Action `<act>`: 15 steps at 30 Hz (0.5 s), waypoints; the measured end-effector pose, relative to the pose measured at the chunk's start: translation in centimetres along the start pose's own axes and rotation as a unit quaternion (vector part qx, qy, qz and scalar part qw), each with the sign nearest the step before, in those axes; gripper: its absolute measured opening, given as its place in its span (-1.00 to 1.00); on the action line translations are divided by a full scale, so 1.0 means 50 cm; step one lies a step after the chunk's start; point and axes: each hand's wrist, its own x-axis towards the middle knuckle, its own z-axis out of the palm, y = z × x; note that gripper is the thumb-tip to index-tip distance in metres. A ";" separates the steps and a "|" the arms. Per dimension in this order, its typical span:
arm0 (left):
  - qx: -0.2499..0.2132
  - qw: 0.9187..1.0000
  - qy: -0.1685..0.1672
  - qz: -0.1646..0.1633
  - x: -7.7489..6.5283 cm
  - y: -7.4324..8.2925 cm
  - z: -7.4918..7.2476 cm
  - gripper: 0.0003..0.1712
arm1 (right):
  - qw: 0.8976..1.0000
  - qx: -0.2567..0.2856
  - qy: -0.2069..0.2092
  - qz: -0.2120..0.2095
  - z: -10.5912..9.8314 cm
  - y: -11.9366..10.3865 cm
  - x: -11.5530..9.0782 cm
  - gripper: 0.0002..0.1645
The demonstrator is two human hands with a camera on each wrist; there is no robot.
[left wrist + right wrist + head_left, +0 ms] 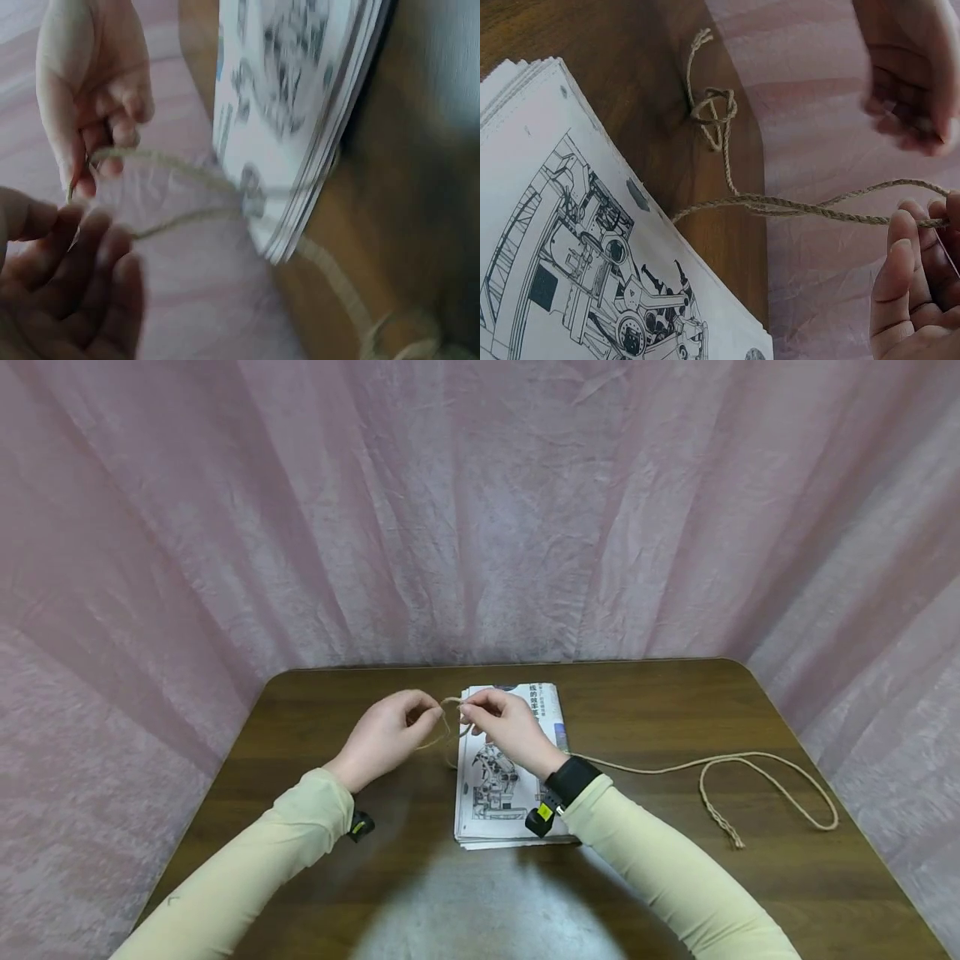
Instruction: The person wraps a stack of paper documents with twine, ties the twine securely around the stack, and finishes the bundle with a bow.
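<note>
A stack of folded newspapers (pixel 480 814) lies on the table, its top sheet printed with a machine drawing. A length of jute twine (pixel 810 209) rises from the stack's left edge as two strands toward the hands. My right hand (pixel 513 731), above the stack, pinches the twine between thumb and fingertips. Just left of the stack, my left hand (pixel 390 731) pinches at a small loop of twine, thumb against forefinger. The two hands' fingertips are close together in the left wrist view. Part of the twine is hidden behind the fingers.
A long tail of twine (pixel 660 772) runs right from the stack, curving back to a knotted, frayed end. Another loose end (pixel 714 112) lies looped on the table left of the stack. Pink curtains (pixel 480 527) hang behind the brown wooden table (pixel 637 710).
</note>
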 end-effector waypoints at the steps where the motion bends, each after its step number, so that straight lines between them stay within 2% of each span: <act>1: -0.014 1.000 -0.024 -0.013 -0.003 -0.002 0.006 -0.77 | 1.000 0.003 0.001 0.002 -0.003 0.001 -0.001 -0.76; 3: -0.051 0.995 -0.081 -0.041 -0.009 -0.005 0.021 -0.60 | 1.000 0.004 0.000 0.005 -0.008 0.004 -0.005 -0.76; 4: -0.079 0.990 -0.107 -0.058 -0.011 -0.008 0.029 -0.51 | 1.000 0.004 -0.001 0.006 -0.011 0.006 -0.006 -0.76; 5: -0.118 0.982 -0.130 -0.075 -0.012 -0.010 0.037 -0.43 | 1.000 0.002 -0.002 0.005 -0.013 0.007 -0.008 -0.75; 7: -0.209 0.959 -0.157 -0.110 -0.009 -0.016 0.050 -0.32 | 1.000 -0.002 -0.003 0.004 -0.015 0.009 -0.011 -0.75; 9: -0.303 0.929 -0.156 -0.142 -0.003 -0.019 0.057 -0.28 | 1.000 -0.008 -0.007 0.000 -0.016 0.013 -0.014 -0.73; 11: -0.381 0.901 -0.139 -0.155 0.005 -0.020 0.061 -0.28 | 1.000 -0.016 -0.007 0.002 -0.016 0.015 -0.016 -0.74; 13: -0.426 0.885 -0.112 -0.149 0.014 -0.017 0.064 -0.32 | 1.000 -0.023 -0.007 0.005 -0.016 0.017 -0.018 -0.75; 15: -0.445 0.880 -0.093 -0.137 0.023 -0.012 0.066 -0.38 | 0.999 -0.030 -0.004 0.009 -0.016 0.019 -0.019 -0.76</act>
